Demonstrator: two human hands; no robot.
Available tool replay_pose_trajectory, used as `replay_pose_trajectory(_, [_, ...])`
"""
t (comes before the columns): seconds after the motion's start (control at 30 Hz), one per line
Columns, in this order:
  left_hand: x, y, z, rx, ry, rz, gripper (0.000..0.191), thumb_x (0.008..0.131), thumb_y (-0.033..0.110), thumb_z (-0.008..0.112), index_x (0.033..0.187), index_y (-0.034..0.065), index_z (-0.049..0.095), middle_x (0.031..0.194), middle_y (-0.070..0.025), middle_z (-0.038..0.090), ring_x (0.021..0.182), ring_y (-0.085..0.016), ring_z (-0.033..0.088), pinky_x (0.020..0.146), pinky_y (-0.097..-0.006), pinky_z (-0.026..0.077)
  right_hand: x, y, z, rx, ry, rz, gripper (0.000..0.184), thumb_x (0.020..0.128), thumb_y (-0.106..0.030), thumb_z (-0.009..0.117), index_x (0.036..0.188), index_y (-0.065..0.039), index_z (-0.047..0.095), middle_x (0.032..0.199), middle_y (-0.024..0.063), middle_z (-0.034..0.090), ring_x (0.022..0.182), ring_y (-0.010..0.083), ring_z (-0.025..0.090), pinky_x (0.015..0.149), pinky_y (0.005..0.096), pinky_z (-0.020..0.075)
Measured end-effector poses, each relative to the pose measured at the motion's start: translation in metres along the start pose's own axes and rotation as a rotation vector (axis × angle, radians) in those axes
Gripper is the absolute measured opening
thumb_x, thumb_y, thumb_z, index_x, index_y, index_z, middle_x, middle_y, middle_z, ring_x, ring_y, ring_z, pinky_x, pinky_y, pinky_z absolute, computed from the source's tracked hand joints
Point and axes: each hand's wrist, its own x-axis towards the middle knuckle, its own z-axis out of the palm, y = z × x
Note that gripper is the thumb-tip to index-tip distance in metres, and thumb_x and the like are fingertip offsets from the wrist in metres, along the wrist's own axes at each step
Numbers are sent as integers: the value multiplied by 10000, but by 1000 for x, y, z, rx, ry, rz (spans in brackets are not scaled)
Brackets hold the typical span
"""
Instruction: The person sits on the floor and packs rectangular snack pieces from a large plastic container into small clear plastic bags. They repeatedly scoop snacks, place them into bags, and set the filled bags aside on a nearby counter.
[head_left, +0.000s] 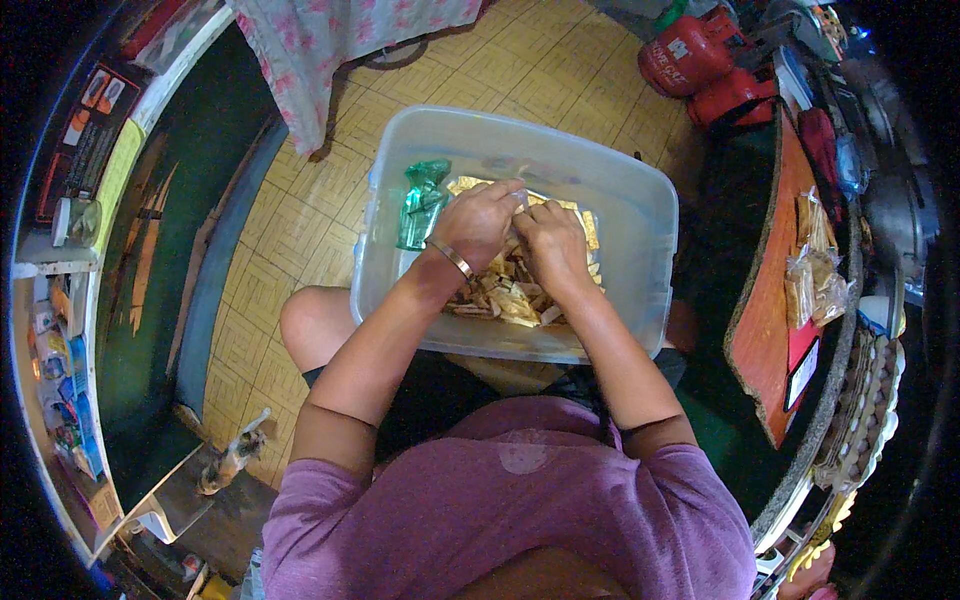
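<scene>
A translucent plastic storage bin (634, 262) stands between my knees. Over its middle my left hand (480, 217) and my right hand (555, 244) are close together, fingertips almost meeting. Both pinch a small piece of clear plastic (520, 198), mostly covered by my fingers. Beneath them lies a heap of broken golden-brown snack pieces (517, 296), with flatter yellowish pieces (591, 229) along its far and right sides. A crumpled green see-through plastic item (424, 206) rests against the bin's left wall; whether it is a bag or a bottle is unclear.
To my right, a wooden board (757, 300) carries clear bags of snacks (816, 289) and a phone (802, 373), with stacked egg trays (859, 412) beyond. Red gas cylinders (686, 56) stand far right. A calico cat (231, 459) is at lower left; a floral cloth (300, 67) hangs ahead.
</scene>
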Motion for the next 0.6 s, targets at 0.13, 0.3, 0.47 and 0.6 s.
replay_pose_trajectory(0.13, [1,-5,1,-20,62,74,274,785,42,543,1045,10,620,1153,-142,603,1039,-312,584,901,-383,473,4,-1,3,-23,-86,13,262,642,-31,606,901,-66,637,847,114,614,855,302,576,702,416,456])
replay_pose_trajectory(0.3, [1,-8,0,0,71,83,261,765,41,525,1002,-4,626,1126,-157,616,1040,-314,588,904,-377,472,7,-3,5,-13,-134,55,296,644,-7,620,934,-65,623,904,125,615,890,329,570,742,432,464])
replay_pose_trajectory(0.47, [2,-7,-3,5,48,34,283,769,24,537,1038,33,624,1124,-145,614,1023,-314,588,887,-378,479,9,5,1,194,-110,23,262,780,-98,596,1038,-59,619,952,163,628,929,324,589,809,419,470])
replay_pose_trajectory(0.6, [1,-8,-5,18,76,-8,302,772,7,552,1062,57,619,1139,-125,608,1026,-308,584,892,-378,477,3,40,-16,772,110,129,185,871,-160,628,1023,-68,681,1059,90,649,985,194,588,858,317,455])
